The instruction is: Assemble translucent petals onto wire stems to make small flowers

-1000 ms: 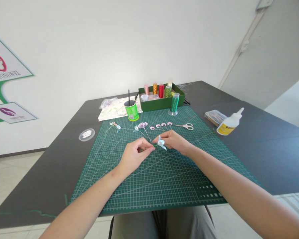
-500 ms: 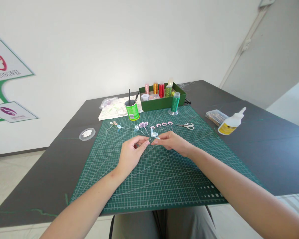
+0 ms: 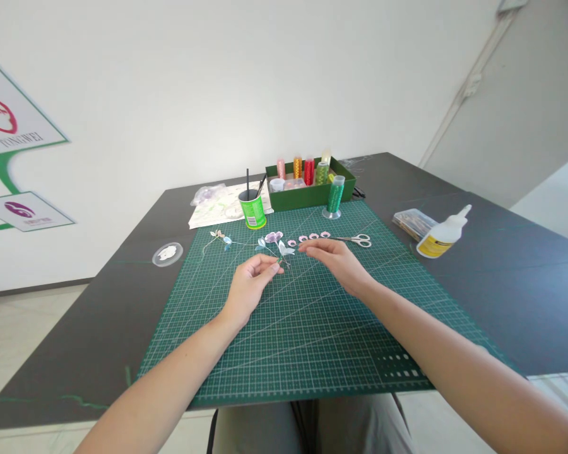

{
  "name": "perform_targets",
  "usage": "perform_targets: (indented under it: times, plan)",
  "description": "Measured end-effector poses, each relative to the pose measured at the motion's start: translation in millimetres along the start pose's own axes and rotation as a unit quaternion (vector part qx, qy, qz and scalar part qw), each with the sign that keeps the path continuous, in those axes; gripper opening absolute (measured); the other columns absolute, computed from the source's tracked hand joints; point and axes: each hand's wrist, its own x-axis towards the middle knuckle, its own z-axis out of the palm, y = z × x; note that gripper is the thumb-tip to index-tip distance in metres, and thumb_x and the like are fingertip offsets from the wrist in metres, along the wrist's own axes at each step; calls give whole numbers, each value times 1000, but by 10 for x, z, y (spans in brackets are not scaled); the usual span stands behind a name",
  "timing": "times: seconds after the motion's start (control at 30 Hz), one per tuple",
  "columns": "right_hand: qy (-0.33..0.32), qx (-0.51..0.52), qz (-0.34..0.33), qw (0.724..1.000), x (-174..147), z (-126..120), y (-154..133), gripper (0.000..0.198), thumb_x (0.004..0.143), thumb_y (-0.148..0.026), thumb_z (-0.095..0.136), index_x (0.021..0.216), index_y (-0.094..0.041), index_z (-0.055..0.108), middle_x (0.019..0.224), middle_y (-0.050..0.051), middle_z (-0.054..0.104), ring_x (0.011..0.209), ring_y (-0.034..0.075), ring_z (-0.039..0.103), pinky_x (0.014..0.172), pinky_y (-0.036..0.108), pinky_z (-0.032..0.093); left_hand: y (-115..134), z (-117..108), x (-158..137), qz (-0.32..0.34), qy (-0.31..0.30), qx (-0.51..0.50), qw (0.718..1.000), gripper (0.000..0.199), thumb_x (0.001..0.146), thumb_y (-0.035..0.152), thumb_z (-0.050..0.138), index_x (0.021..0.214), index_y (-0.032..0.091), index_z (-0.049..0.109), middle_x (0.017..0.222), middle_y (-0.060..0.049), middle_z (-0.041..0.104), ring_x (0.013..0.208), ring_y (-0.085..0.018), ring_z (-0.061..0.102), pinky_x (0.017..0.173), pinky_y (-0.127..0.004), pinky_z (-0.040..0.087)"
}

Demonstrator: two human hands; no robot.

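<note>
My left hand (image 3: 250,282) pinches the thin stem of a pale blue and white flower (image 3: 285,250) between thumb and fingertips, over the green cutting mat (image 3: 265,353). A bit of green shows on the stem at the fingertips. To the right of the flower, my right hand (image 3: 335,263) hovers with its fingers stretched out, apart from the petals; no held thing shows in it. Just beyond lie a purple flower (image 3: 273,238) and a small blue one (image 3: 261,244). Several pink wire-stemmed petals (image 3: 313,238) form a row leading to the scissors (image 3: 361,240).
Behind the mat stand a green cup with brushes (image 3: 254,214) and a green box (image 3: 293,200) of thread spools. A green spool (image 3: 335,195) stands in front of the box. Right: a glue bottle (image 3: 441,238) and a clear case (image 3: 413,221). Left: a round dish (image 3: 167,253).
My right hand has let go near the stem and moved up and right, its fingers straightening. The blue-white flower now tilts away, still in my left hand.
</note>
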Motion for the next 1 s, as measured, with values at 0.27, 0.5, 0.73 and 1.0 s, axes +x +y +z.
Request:
perform_targets:
  times: [0.27,0.5,0.73,1.0]
  plan:
    - [-176,43,33,983,-200,218,-117,42,72,-12,52,110,-21,68,105,5,72,88,19,68,84,34,51,-6,28,-10,-22,-14,-69,997,21,80,36,70,86,17,64,74,-1,70,56,-10,51,50,-21,38]
    - [-169,-19,50,984,-225,176,-201,33,84,-21,52,114,-17,63,51,-10,33,43,9,26,42,22,21,-16,45,-19,-34,-20,-70,997,23,80,37,70,90,17,63,75,-1,70,51,-8,45,45,-19,33]
    - [-143,-70,35,987,-198,183,-106,21,92,-33,51,102,-20,63,48,-9,30,42,9,24,41,24,18,-30,49,-10,-37,-19,-68,997,23,81,37,68,92,17,63,78,-2,71,51,-8,46,46,-20,33]
    - [-151,-135,-13,979,-192,164,-97,19,90,-28,53,91,-18,69,48,-8,32,45,9,25,45,25,16,-68,38,11,-6,-19,-30,999,19,81,32,64,92,17,64,77,-2,73,55,-11,52,50,-22,37]
